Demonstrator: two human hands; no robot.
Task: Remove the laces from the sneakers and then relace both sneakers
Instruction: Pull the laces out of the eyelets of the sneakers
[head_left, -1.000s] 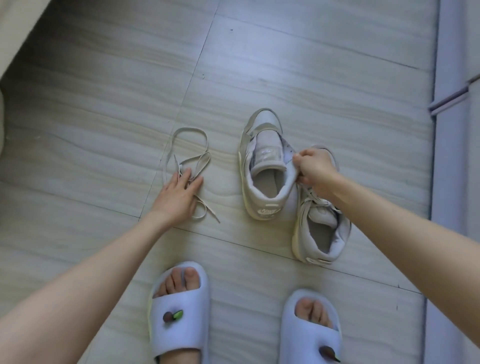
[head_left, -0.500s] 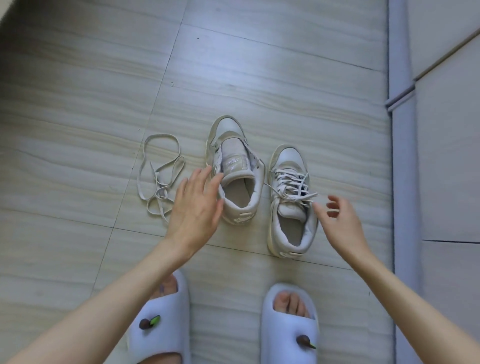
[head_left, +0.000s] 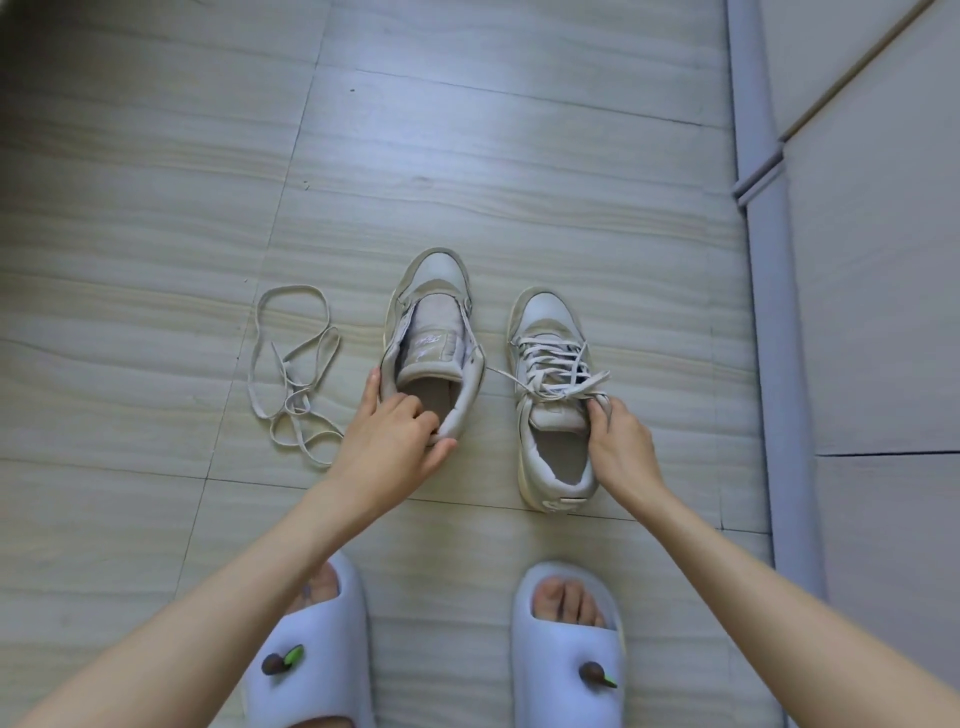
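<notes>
Pale streaked floor tiles (head_left: 519, 156) fill the head view, a grey doorframe post (head_left: 758, 260) running down the right edge. Centre floor, two sneakers stand side by side, toes away. Left hand (head_left: 387, 441) grips the heel collar of the unlaced sneaker (head_left: 431, 332), fingers curled inside, thumb outside. Right hand (head_left: 621, 447) pinches the loosened laces at the tongue of the laced sneaker (head_left: 550, 410). One removed lace (head_left: 291, 374) lies tangled on the tile just left of the unlaced shoe. Open floor stretches beyond the toes. Near the bottom edge, two feet in light blue slides (head_left: 566, 649).
</notes>
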